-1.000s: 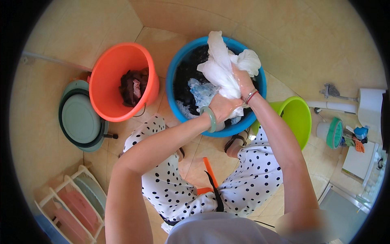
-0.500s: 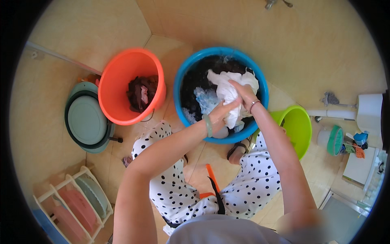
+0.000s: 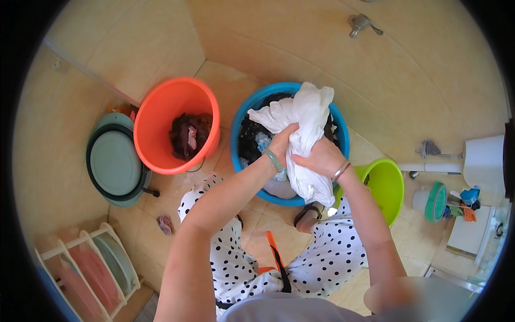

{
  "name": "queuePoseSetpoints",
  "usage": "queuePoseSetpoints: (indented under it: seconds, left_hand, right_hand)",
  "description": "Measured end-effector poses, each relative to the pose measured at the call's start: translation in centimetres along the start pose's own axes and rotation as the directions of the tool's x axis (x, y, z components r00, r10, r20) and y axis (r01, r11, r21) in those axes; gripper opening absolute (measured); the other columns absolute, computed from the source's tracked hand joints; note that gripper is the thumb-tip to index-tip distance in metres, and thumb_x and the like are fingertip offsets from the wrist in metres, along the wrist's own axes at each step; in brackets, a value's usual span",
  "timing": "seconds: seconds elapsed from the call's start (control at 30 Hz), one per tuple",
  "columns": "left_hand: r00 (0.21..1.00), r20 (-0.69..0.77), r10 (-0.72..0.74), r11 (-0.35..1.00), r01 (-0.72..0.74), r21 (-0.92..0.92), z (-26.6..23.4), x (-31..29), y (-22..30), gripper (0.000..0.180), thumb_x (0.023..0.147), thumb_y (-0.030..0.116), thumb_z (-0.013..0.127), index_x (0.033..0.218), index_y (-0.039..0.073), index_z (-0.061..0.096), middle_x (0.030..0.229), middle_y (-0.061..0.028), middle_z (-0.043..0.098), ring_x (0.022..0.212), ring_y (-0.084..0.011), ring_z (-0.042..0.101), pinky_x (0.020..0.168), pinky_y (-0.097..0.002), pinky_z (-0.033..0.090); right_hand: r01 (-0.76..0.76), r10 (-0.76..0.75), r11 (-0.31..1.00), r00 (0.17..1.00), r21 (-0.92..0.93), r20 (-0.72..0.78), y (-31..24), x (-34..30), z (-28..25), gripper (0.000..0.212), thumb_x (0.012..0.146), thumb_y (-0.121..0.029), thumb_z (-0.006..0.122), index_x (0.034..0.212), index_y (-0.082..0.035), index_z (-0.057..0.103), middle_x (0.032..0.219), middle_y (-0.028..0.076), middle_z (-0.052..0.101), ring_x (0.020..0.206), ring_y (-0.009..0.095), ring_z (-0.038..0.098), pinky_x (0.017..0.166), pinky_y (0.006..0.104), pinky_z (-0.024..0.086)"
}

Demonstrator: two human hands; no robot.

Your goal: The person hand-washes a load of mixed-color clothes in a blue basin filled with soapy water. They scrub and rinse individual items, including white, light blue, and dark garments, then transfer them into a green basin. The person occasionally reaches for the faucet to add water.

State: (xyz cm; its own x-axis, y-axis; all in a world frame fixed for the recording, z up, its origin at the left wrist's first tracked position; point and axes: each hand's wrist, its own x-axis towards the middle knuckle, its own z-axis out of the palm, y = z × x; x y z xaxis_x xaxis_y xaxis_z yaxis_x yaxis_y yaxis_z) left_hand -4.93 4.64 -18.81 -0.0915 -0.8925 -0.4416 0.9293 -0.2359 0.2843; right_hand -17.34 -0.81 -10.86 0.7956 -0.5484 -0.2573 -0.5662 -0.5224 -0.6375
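Observation:
A bunched white cloth (image 3: 310, 121) hangs over the blue tub (image 3: 236, 134), one end spread toward the far rim and the other drooping over the near right rim. My left hand (image 3: 280, 145), below a pale green bangle, is closed on the cloth's left side. On the right side my right hand (image 3: 323, 157), below a silver bracelet, grips the same cloth. Dark wet laundry (image 3: 249, 131) fills the tub, with a light blue patterned cloth (image 3: 263, 140) on it. A greyish rounded thing (image 3: 280, 189) lies by the near rim.
An orange bucket (image 3: 144, 131) with dark clothes (image 3: 188, 134) stands left. Beside it lean green folding basins (image 3: 115, 161). A lime green bucket (image 3: 394, 188) stands close right of the tub. A rack of basins (image 3: 88, 273) is lower left; a tap (image 3: 360, 24) juts from the wall.
The white cloth has been raised and opened out from a tight bundle, now reaching past the far and near rims. Both hands still hold it. The view has tilted slightly upward.

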Motion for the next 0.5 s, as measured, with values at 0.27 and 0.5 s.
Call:
queuePoseSetpoints:
  seconds: [0.27,0.5]
  left_hand:
    - [0.999,0.017,-0.041,0.997,0.042,-0.058,0.5,0.0,1.8,0.038,0.092,0.026,0.053,0.12,0.0,0.059,0.108,-0.0139,0.068,0.096,-0.0256,0.067,0.089,-0.0408,0.053]
    - [1.0,-0.006,-0.026,0.91,0.026,0.413,3.6,-1.4,0.1,0.04,0.09,0.024,0.061,0.123,0.001,0.058,0.113,-0.0092,0.066,0.099,-0.0173,0.065,0.086,-0.0316,0.053]
  right_hand:
    - [-0.325,0.297,-0.151,0.886,0.934,0.357,7.6,1.6,-0.8,0.072,0.091,-0.064,0.048,0.138,-0.01,0.045,0.135,0.009,0.051,0.124,0.022,0.05,0.103,0.0431,0.042]
    - [0.049,0.118,-0.111,0.992,0.993,-0.036,7.4,3.7,-1.2,0.059,0.098,-0.043,0.051,0.145,-0.012,0.037,0.137,0.007,0.051,0.124,0.023,0.051,0.105,0.0369,0.04]
